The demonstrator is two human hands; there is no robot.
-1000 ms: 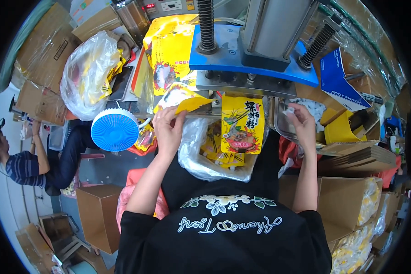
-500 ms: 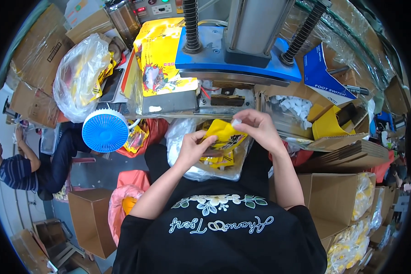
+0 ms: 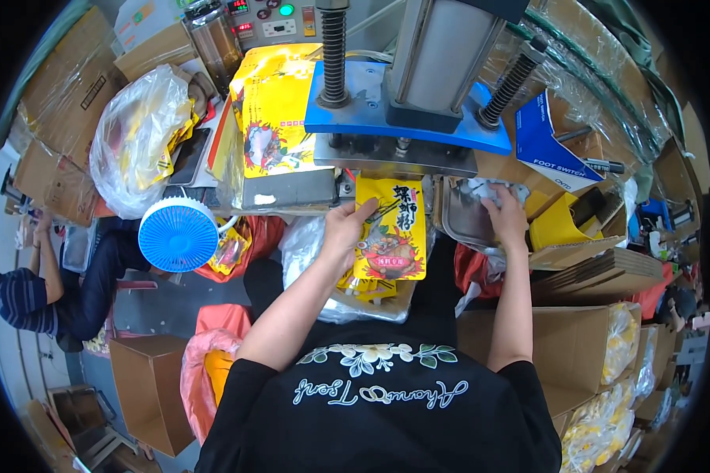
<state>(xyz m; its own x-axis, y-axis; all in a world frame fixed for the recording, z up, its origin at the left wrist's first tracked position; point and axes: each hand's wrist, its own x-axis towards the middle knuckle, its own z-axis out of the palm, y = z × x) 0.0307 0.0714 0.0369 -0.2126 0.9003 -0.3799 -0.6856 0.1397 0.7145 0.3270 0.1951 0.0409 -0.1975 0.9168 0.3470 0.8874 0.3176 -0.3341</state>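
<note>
My left hand (image 3: 345,235) pinches the left edge of a yellow printed pouch (image 3: 390,236), which lies flat with its front up. The pouch's top edge meets the metal bar (image 3: 402,159) of the press, and that edge is hidden beneath it. To the right, my right hand (image 3: 508,217) reaches over a shallow tray (image 3: 459,227) of small white pieces (image 3: 475,189), thumb and forefinger apart at the pieces. Below the pouch, more yellow pouches (image 3: 367,290) sit in a plastic-lined box (image 3: 398,309) on my lap.
The press's blue plate (image 3: 418,126) stands over the work spot. On the left are a small blue fan (image 3: 178,235) and a clear bag of yellow packets (image 3: 134,142). Open cartons (image 3: 552,347) crowd the right. At far left sits a person in a striped shirt (image 3: 24,292).
The pouch has turned flat and moved up to the press, whose bar has come down from the blue plate. My right hand left the pouch for the tray; its white piece is out of sight.
</note>
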